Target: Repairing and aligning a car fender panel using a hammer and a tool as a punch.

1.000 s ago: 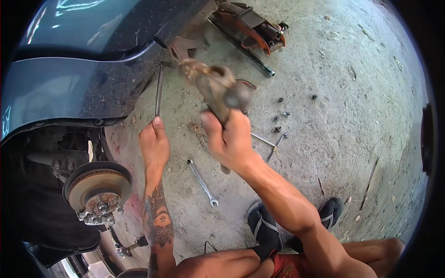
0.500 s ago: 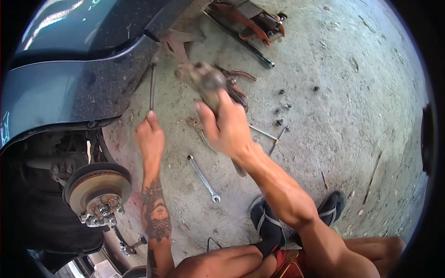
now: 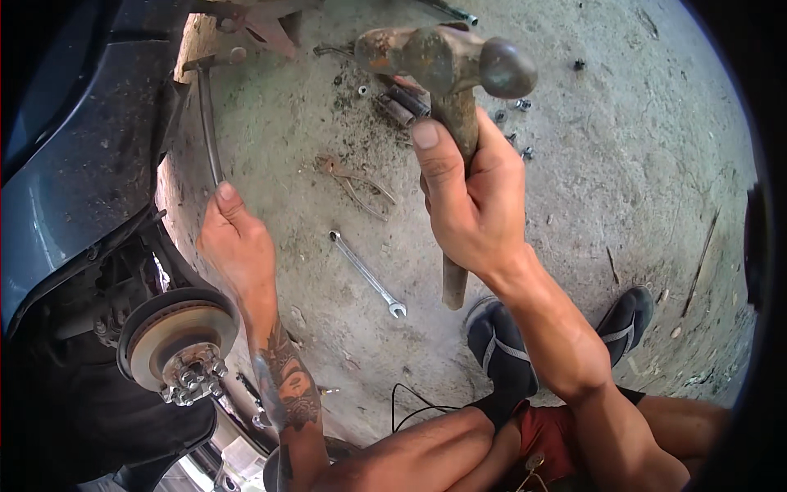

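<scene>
My right hand is closed round the handle of a ball-peen hammer, raised above the floor with its worn metal head at the top. In my left hand is the lower end of a slim, dark metal-handled hammer. Its crosswise head is beside the dark car fender; I cannot tell whether they touch. Below the wheel arch, left of my left forearm, shows a bare brake disc with wheel studs on its hub.
A combination wrench and rusty pliers lie on the concrete floor between my arms. Dark sockets rest behind the raised hammer, and several small nuts are scattered to its right. A reddish metal piece is at the far left.
My right hand has brought the ball-peen hammer up and to the right, nearer my view. My left hand, still gripping the slim hammer, now appears farther left. The whole view has shifted.
</scene>
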Demonstrator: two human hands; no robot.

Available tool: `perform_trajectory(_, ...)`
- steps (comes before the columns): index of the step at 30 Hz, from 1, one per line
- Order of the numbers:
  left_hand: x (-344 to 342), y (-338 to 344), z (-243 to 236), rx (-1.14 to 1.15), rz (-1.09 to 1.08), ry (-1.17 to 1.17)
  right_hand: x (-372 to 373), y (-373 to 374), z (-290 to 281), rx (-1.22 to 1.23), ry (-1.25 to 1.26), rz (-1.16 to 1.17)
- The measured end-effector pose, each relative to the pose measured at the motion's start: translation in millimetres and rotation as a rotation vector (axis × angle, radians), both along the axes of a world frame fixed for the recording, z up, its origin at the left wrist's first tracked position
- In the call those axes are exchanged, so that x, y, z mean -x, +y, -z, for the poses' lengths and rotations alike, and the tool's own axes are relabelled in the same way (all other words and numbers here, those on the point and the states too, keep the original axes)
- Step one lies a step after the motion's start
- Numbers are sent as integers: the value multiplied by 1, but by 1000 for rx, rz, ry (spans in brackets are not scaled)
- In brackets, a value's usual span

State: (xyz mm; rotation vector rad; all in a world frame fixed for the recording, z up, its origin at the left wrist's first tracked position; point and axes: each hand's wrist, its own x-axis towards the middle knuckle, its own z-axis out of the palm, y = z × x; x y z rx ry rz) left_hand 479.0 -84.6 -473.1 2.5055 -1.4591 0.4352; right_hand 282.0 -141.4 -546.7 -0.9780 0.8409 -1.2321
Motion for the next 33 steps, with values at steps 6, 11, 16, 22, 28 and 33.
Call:
perform_trajectory(6, -8, 2, 0, 19, -17, -59, 3, 2, 3, 25, 39, -39)
perform_trajectory(11, -11, -3, -3, 117, 23, -36, 11, 2, -2, 24, 48, -61)
perform_trajectory(16, -8, -5, -14, 5, -83, 21, 13, 2, -11, 4, 66, -94)
perform_trajectory(22, 0, -8, -16, 68, -39, 46, 11, -4, -25, 99, 73, -95)
perform_trajectory(28, 0, -7, -16, 21, -58, 60, -1, -39, -62, 382, 80, -32)
perform_trajectory(33, 10, -6, -19, 40, -64, 62, 7, -44, -55, 390, 95, -51)
